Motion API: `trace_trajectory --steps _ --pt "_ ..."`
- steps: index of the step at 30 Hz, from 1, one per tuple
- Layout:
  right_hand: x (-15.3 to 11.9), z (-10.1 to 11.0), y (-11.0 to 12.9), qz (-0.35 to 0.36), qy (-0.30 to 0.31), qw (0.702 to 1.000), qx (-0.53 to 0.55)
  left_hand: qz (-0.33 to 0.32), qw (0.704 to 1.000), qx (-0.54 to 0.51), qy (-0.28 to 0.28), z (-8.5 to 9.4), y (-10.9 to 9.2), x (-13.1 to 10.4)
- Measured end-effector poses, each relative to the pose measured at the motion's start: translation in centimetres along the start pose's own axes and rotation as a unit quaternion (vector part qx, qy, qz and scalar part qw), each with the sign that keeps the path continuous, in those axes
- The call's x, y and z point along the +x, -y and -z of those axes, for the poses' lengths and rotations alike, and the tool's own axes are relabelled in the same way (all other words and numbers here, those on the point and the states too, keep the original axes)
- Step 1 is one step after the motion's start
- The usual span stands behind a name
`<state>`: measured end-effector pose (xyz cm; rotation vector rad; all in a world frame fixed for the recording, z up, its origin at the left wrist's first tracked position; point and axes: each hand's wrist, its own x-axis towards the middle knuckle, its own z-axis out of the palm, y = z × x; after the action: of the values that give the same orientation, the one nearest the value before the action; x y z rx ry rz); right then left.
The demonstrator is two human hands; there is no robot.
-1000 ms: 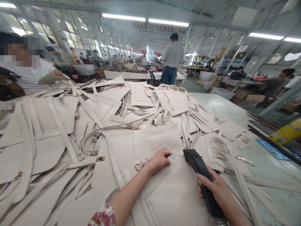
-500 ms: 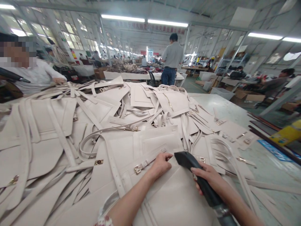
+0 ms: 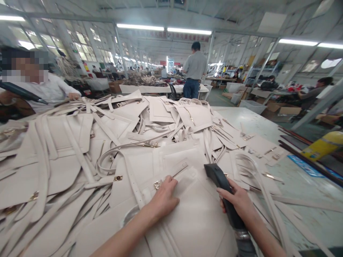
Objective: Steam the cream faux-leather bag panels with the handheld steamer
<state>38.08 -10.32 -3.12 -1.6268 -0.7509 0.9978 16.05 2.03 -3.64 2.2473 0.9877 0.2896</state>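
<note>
My right hand (image 3: 238, 200) is wrapped round a black hand-held tool (image 3: 225, 192) with a flat, wide nozzle, perhaps a hot-air blower; a grey hose end shows below its grip. The nozzle hovers just above the right side of a cream leather bag piece (image 3: 200, 214) in front of me. On that piece's left side, my left hand (image 3: 166, 196) is closed with curled fingers, seemingly gripping its upper edge; the fingertips are partly hidden. A strap with a gold buckle (image 3: 157, 184) lies right beside my left hand.
Cream bag pieces and straps (image 3: 61, 160) are heaped over the table (image 3: 241, 114). On the right lie dark rods (image 3: 308, 160) and a yellow cylinder (image 3: 321, 146). Across the heap at left sits a co-worker in a white shirt (image 3: 57, 87), near another black tool (image 3: 24, 93). Another person (image 3: 195, 67) stands behind.
My left hand has moved left and down, away from the nozzle. The tool's nozzle has shifted slightly right. The bag piece's upper part has moved and looks blurred.
</note>
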Motion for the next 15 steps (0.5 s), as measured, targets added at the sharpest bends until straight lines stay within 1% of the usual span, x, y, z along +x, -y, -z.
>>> trace_trajectory --steps 1,2,4,6,9,11,12,15 --pt "-1.1 0.6 -0.1 0.0 -0.011 1.0 0.001 0.01 0.999 0.034 -0.013 0.5 0.2 -1.0" --pt "-2.2 1.2 -0.3 -0.001 -0.022 1.0 0.002 0.026 0.998 0.052 -0.012 0.8 0.5 -2.0" --pt "-4.3 2.5 -0.9 -0.007 -0.036 0.999 0.0 0.062 0.998 0.025 0.019 1.5 1.1 -3.7" --pt "-6.2 3.5 -1.8 -0.012 -0.048 0.999 0.005 0.102 0.992 -0.058 0.045 2.1 1.6 -5.0" --pt "-8.5 4.5 -3.5 -0.028 -0.072 0.996 0.04 0.144 0.964 -0.215 0.063 3.4 1.5 -6.8" --pt "-9.7 4.9 -4.5 -0.043 -0.087 0.994 0.059 0.138 0.943 -0.29 0.09 4.2 0.8 -7.8" --pt "-10.3 5.1 -4.9 -0.049 -0.089 0.993 0.059 0.127 0.937 -0.308 0.102 4.5 0.4 -8.2" --pt "-11.6 5.4 -5.3 -0.066 -0.071 0.995 0.035 0.105 0.943 -0.294 0.112 5.4 -0.9 -9.3"
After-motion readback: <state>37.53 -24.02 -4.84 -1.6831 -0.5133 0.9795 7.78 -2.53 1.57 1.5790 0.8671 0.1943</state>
